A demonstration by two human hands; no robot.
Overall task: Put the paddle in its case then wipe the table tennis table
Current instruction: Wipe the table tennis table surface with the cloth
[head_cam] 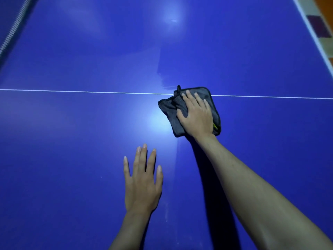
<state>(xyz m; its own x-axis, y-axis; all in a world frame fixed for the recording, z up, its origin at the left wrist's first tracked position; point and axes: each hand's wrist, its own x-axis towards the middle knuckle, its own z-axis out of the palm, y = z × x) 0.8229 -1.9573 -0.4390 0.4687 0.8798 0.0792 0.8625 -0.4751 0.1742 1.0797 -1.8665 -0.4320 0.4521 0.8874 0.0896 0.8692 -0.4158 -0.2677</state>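
Observation:
A blue table tennis table (72, 132) fills the view, with a thin white centre line (81, 91) running left to right. A dark grey cloth (169, 107) lies folded on the table, across that line right of centre. My right hand (196, 118) presses flat on the cloth with straight fingers. My left hand (142, 179) rests flat on the bare table nearer to me, fingers spread, holding nothing. No paddle or case is in view.
The net (13, 31) runs along the upper left corner. The table's white-edged far right side (313, 33) borders a patterned floor (320, 20) at the upper right. Light reflections glare on the blue surface.

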